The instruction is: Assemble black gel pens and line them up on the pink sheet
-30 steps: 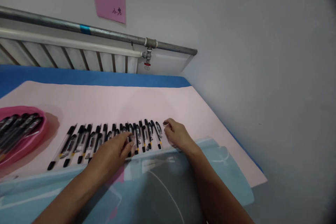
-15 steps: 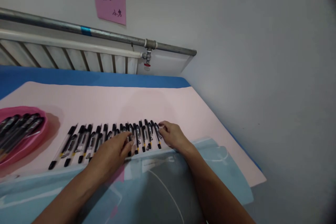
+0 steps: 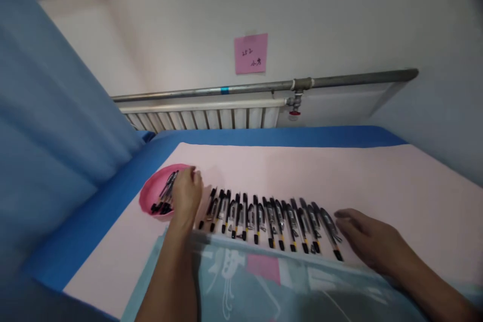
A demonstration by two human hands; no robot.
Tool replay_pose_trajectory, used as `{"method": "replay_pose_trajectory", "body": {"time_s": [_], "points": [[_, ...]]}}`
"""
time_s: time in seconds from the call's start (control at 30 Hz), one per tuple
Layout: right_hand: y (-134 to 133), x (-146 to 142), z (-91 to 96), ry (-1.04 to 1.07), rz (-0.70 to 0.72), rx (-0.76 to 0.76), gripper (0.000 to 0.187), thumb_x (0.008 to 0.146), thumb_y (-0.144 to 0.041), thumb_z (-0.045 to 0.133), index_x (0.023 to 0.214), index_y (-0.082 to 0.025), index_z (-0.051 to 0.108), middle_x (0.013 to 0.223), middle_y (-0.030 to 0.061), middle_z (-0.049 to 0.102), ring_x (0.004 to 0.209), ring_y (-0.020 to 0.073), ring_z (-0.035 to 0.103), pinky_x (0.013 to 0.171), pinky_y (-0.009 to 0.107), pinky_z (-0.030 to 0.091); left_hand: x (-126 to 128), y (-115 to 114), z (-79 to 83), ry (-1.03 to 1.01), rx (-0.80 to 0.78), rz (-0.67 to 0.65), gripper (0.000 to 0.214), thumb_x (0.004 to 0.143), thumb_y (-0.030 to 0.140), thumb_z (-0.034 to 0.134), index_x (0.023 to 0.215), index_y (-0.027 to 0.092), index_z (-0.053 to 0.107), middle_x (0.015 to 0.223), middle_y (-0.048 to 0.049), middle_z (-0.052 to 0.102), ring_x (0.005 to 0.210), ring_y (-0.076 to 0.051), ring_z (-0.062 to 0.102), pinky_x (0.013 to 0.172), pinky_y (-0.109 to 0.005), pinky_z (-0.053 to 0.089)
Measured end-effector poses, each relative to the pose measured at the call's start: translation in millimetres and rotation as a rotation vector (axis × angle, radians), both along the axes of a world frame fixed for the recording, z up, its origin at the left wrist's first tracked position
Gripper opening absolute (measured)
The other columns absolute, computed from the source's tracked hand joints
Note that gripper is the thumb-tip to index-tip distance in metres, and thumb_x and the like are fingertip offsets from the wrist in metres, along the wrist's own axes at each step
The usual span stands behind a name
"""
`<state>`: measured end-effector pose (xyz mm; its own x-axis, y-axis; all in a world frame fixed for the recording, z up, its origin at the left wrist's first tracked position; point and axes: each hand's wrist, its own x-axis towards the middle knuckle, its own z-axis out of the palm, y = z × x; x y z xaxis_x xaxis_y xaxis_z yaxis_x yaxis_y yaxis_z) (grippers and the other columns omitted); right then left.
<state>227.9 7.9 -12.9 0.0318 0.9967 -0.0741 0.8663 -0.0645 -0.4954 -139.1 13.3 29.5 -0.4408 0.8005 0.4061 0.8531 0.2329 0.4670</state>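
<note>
Black-capped pens with clear barrels lie side by side in a row (image 3: 258, 216) on the pink table cover (image 3: 234, 168). Metal clips of some kind seem to lie among them. At the row's right end my right hand (image 3: 372, 241) rests beside the last pen (image 3: 330, 231), open, its fingers loosely stretched. My left hand (image 3: 186, 193) is at the right rim of the pink basket (image 3: 149, 186), partly covering it. Inside the basket lie more pens (image 3: 166, 193). The left fingers are bent and mostly turned away, so whether they grip anything is hidden.
A light blue patterned cloth (image 3: 241, 282) covers the near side, below the pens. Blue curtain (image 3: 56, 126) hangs at the left. Behind the table run a metal pipe (image 3: 260, 87), a radiator (image 3: 226, 118) and a red-handled valve (image 3: 295, 112). A pink note (image 3: 251, 54) is on the wall.
The view has swung left, showing the curtain and the whole basket. My left hand has moved from the middle of the pen row to the basket. My right hand has drawn slightly away from the pens.
</note>
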Motion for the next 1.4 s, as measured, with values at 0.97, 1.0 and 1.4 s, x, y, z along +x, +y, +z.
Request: {"method": "replay_pose_trajectory", "body": {"time_s": [0.97,1.0,1.4], "points": [[-2,2,-4.7,0.068,0.015,0.054,0.026,0.07,-0.037,0.046,0.079,-0.022,0.064,0.076,0.0054,0.069,0.071,0.023,0.063,0.062,0.032,0.046,-47,16,-18.9,0.003,-0.434,0.274,0.032,0.077,0.031,0.044,0.093,0.01,0.061,0.099,-0.0228,0.062,0.092,-0.039,0.057,0.072,-0.046,0.041],[-2,2,-4.1,0.08,0.013,0.079,0.025,0.07,-0.037,0.046,0.078,-0.022,0.064,0.074,0.0051,0.069,0.069,0.0226,0.063,0.062,0.031,0.046,-43,14,-15.5,0.004,-0.387,0.262,0.031,0.078,0.03,0.041,0.091,0.009,0.061,0.098,-0.0236,0.062,0.094,-0.038,0.056,0.073,-0.045,0.041],[-37,-61,19.1,0.933,0.07,0.124,0.041,0.084,-0.048,0.038,0.103,-0.016,0.057,0.09,0.0076,0.063,0.076,0.0173,0.058,0.066,0.029,0.045,167,-43,-23.9,-1.288,-0.357,-0.741,0.026,0.077,0.043,0.049,0.083,0.018,0.052,0.053,0.0067,0.045,0.04,-0.006,0.04,0.039,-0.016,0.031]]}}
